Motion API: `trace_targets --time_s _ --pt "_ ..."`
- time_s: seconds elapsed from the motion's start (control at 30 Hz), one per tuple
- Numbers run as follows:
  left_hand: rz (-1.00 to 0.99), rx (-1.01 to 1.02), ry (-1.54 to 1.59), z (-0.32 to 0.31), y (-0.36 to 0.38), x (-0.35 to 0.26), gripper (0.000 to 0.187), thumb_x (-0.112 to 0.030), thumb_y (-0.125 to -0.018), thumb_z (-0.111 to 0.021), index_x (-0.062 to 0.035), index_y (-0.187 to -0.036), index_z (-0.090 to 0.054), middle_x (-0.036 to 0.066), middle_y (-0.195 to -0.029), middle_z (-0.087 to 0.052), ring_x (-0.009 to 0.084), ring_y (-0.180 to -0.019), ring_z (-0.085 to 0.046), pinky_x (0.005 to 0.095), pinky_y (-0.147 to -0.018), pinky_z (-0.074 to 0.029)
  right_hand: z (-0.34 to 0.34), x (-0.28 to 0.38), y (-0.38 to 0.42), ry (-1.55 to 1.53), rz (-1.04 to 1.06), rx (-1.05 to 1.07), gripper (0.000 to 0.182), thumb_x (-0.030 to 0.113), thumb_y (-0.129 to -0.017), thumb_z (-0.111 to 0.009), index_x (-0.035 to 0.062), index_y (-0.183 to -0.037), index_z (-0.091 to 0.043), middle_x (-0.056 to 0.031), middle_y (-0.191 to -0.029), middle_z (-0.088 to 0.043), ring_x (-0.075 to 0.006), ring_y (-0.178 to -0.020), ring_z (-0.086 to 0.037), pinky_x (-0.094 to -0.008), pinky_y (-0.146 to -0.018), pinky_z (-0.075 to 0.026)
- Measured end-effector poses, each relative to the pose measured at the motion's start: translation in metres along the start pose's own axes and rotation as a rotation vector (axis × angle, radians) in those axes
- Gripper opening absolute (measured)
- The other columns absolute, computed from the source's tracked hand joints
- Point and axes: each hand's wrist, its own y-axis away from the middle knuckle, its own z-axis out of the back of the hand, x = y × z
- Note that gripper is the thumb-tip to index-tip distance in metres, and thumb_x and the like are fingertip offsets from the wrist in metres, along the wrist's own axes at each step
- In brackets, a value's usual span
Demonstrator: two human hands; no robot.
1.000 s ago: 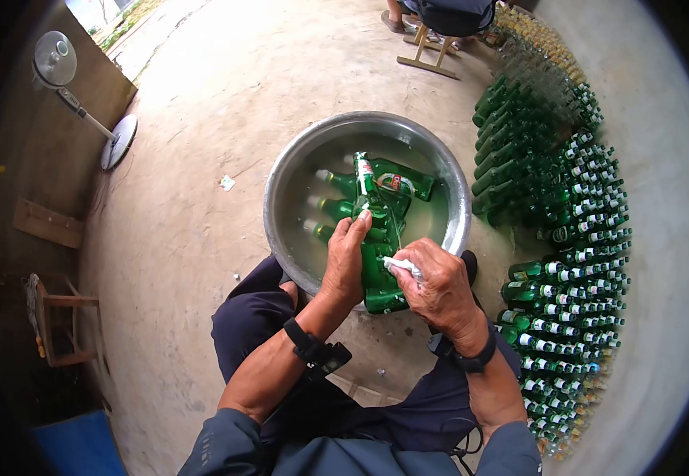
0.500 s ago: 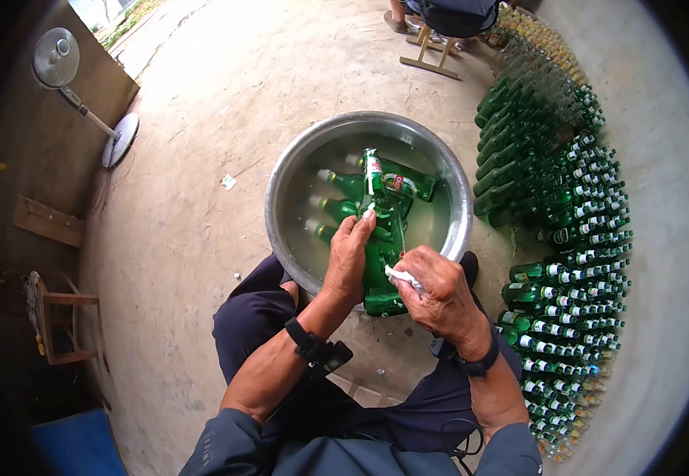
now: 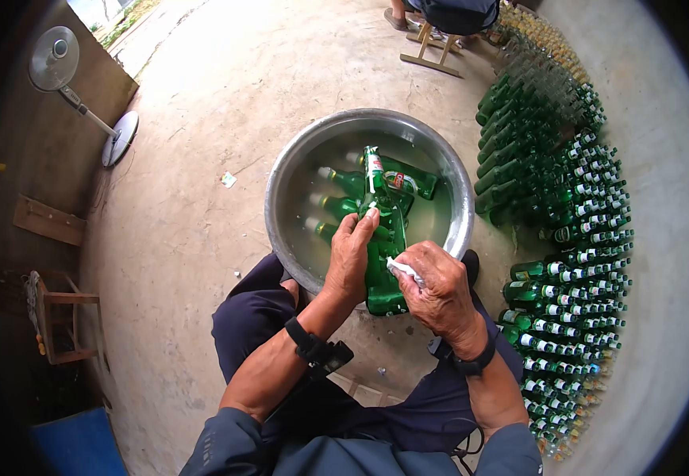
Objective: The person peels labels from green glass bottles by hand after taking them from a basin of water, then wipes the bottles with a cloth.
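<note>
A green glass bottle point(image 3: 382, 274) lies at a slant over the near rim of a metal basin point(image 3: 281, 246), its neck pointing away from me. My left hand point(image 3: 350, 255) is wrapped around its left side, thumb on top. White bits cling to the glass, and a label remains on the neck. Closed at the bottle's lower right side, my right hand point(image 3: 437, 285) pinches a crumpled white scrap point(image 3: 402, 270) that looks like wet paper. Several more green bottles point(image 3: 348, 181) lie in the basin's cloudy water, one with a red and white label.
Rows of green bottles point(image 3: 575, 274) stand and lie along the wall at right, with clear ones point(image 3: 543, 32) farther back. A person point(image 3: 448, 16) sits on a chair at the top. At left are a standing fan point(image 3: 53, 59) and a wooden stool point(image 3: 67, 299).
My right hand has shifted very slightly at the bottle's lower side with the white scrap still in it. The bottle and my left hand are nearly where they were.
</note>
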Motion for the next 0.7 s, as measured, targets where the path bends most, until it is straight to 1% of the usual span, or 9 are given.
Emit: trace_targets --time_s 0.03,0.23,0.37,0.4,0.43,0.5,0.6,0.67,0.7 --pt "-0.037 0.016 -0.002 0.0 0.0 -0.002 0.026 -0.031 -0.103 -0.062 -0.0063 -0.11 -0.061 0.006 -0.096 -0.066 0.0151 -0.085 -0.068 0.0317 -0.075 -0.057 0.001 0.0 -0.001 0.004 0.021 0.002 0.018 -0.003 -0.079 -0.074 0.0014 -0.095 -0.068 -0.0119 -0.088 -0.065 -0.0333 -0.08 -0.067 -0.0423 -0.069 -0.054" --pt "-0.042 -0.015 0.019 0.0 0.004 -0.018 0.028 -0.034 -0.104 -0.06 -0.0064 -0.112 -0.062 0.007 -0.098 -0.067 0.015 -0.084 -0.068 0.032 -0.075 -0.058 0.007 0.003 0.005 -0.094 0.047 0.119 0.017 -0.004 -0.079 -0.073 0.0025 -0.093 -0.067 -0.0112 -0.084 -0.063 -0.0331 -0.078 -0.066 -0.0427 -0.067 -0.054" --pt "-0.009 -0.007 -0.007 0.003 0.007 -0.003 0.029 -0.034 -0.104 -0.061 -0.0061 -0.11 -0.06 0.005 -0.095 -0.063 0.0139 -0.081 -0.065 0.0317 -0.071 -0.056 0.001 -0.001 0.001 -0.086 0.018 0.061 0.017 -0.002 -0.08 -0.074 0.0029 -0.095 -0.068 -0.0113 -0.084 -0.063 -0.0336 -0.077 -0.067 -0.0424 -0.066 -0.054" --pt "-0.002 -0.043 -0.017 0.0 0.005 0.003 0.037 -0.038 -0.1 -0.066 -0.0032 -0.109 -0.057 0.004 -0.091 -0.06 0.0121 -0.077 -0.061 0.0292 -0.066 -0.052 0.0 -0.001 -0.001 -0.054 -0.024 0.047 0.017 -0.002 -0.08 -0.074 0.0031 -0.096 -0.068 -0.0114 -0.085 -0.063 -0.0337 -0.077 -0.067 -0.0424 -0.066 -0.054" --pt "0.02 -0.033 -0.01 -0.001 0.006 0.009 0.037 -0.038 -0.1 -0.067 -0.0033 -0.108 -0.058 0.003 -0.091 -0.059 0.0101 -0.08 -0.057 0.0283 -0.069 -0.049 -0.001 -0.003 -0.002 -0.022 -0.067 0.033 0.018 -0.001 -0.081 -0.074 0.0033 -0.096 -0.067 -0.0114 -0.086 -0.063 -0.0338 -0.078 -0.067 -0.0424 -0.066 -0.054" --pt "0.019 -0.033 0.016 0.0 0.004 0.01 0.037 -0.038 -0.099 -0.067 -0.0032 -0.11 -0.058 0.002 -0.092 -0.059 0.0105 -0.078 -0.058 0.0287 -0.068 -0.05 -0.002 -0.007 -0.001 -0.019 -0.063 0.018 0.018 -0.001 -0.082 -0.074 0.0039 -0.097 -0.067 -0.0115 -0.088 -0.063 -0.0338 -0.079 -0.067 -0.0425 -0.067 -0.054" --pt "-0.017 -0.008 -0.008 0.001 0.001 0.002 0.037 -0.037 -0.099 -0.068 -0.0031 -0.112 -0.058 0.002 -0.092 -0.06 0.0105 -0.078 -0.059 0.0283 -0.067 -0.05 0.001 -0.007 -0.004 -0.011 0.008 -0.001 0.02 -0.002 -0.079 -0.075 0.0043 -0.096 -0.067 -0.0111 -0.088 -0.063 -0.0332 -0.078 -0.067 -0.0426 -0.067 -0.054" --pt "-0.016 -0.013 0.011 0.002 0.001 0.001 0.037 -0.036 -0.099 -0.068 -0.0032 -0.112 -0.058 0.003 -0.092 -0.06 0.0103 -0.078 -0.059 0.0281 -0.067 -0.051 0.007 -0.006 -0.003 -0.078 0.066 0.103 0.021 0.0 -0.076 -0.075 0.005 -0.095 -0.067 -0.0102 -0.088 -0.062 -0.0324 -0.077 -0.066 -0.0425 -0.067 -0.054" --pt "-0.01 -0.017 0.027 0.002 0.001 0.0 0.036 -0.035 -0.099 -0.068 -0.0033 -0.113 -0.058 0.003 -0.092 -0.06 0.0101 -0.077 -0.06 0.028 -0.066 -0.051 0.008 -0.003 -0.003 -0.081 0.068 0.104 0.021 0.0 -0.076 -0.075 0.005 -0.095 -0.067 -0.0102 -0.088 -0.062 -0.0324 -0.077 -0.066 -0.0425 -0.067 -0.054"
